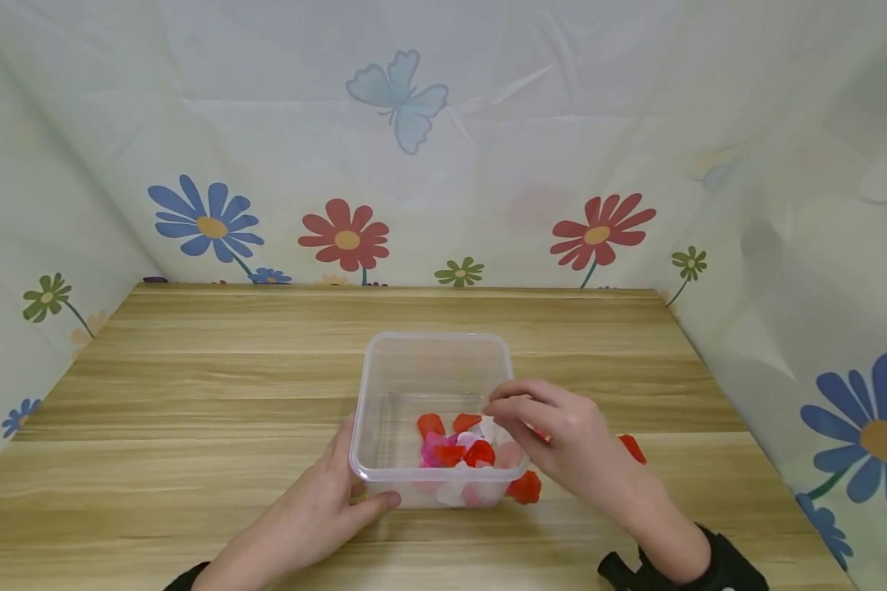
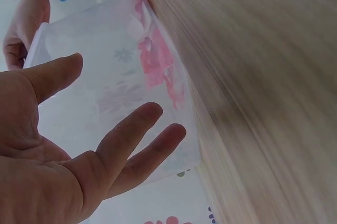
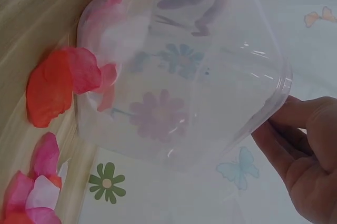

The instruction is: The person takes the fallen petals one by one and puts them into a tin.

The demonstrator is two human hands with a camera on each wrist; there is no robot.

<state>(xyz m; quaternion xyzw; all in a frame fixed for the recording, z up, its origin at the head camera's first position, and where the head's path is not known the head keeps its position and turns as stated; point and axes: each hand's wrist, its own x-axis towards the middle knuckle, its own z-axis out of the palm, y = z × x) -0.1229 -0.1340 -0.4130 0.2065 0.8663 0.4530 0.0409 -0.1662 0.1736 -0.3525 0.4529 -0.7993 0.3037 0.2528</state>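
Note:
A clear plastic box (image 1: 432, 474) stands on the wooden table, with red, pink and white flower petals (image 1: 479, 453) gathered in its right part. My left hand (image 1: 333, 492) is at the box's left front corner, thumb along the front. Its thumb and fingers are spread in the left wrist view, beside the translucent wall. My right hand (image 1: 562, 431) reaches over the right rim with bent fingers, tips just inside the box. In the right wrist view the rim partly hides these fingertips (image 3: 263, 134), so whether they pinch a petal cannot be told.
Outside the box, a red petal (image 1: 525, 487) lies against its right front corner. Another red petal (image 1: 631, 448) shows beyond my right wrist, and more loose pink petals (image 3: 45, 155) lie nearby. A flower-printed cloth (image 1: 480, 189) surrounds the table (image 1: 214, 369).

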